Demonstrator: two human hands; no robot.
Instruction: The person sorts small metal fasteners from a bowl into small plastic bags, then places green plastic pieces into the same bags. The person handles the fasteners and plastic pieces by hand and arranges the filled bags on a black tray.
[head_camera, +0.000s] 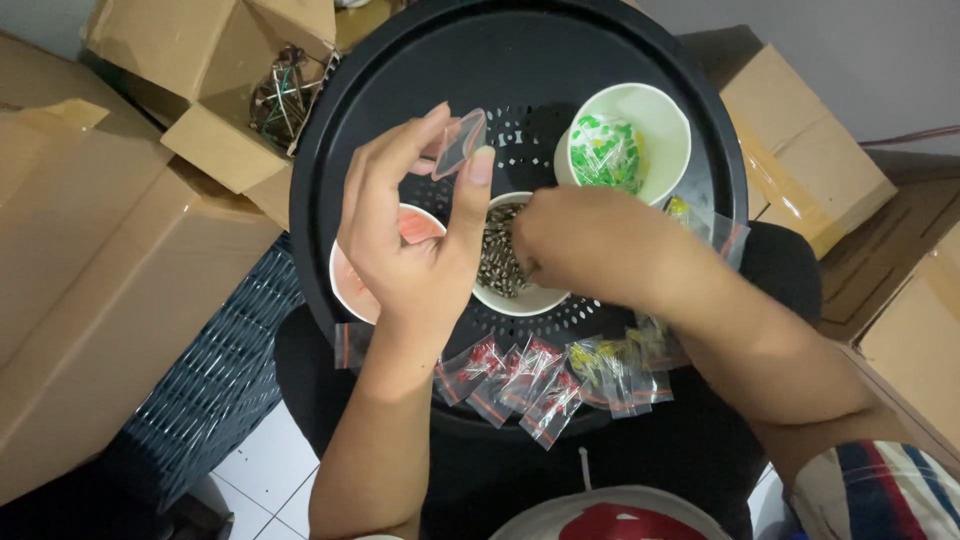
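Observation:
My left hand (405, 235) is raised over a round black tray (400, 80) and pinches a small clear plastic bag (459, 143) between thumb and fingers. My right hand (590, 245) reaches into the middle white cup (520, 295), which holds small dark parts; its fingertips are hidden inside. A white cup (655, 120) with green and yellow parts stands at the back right. Another white cup (350, 290) with red parts sits partly behind my left hand. Several small filled bags (540, 375) with red and yellow parts lie along the tray's near edge.
Cardboard boxes (100, 250) crowd the left side, one open box (280, 95) holding wire parts. More boxes (810, 150) stand on the right. A dark woven basket (220, 370) sits lower left on white floor tiles (265, 470).

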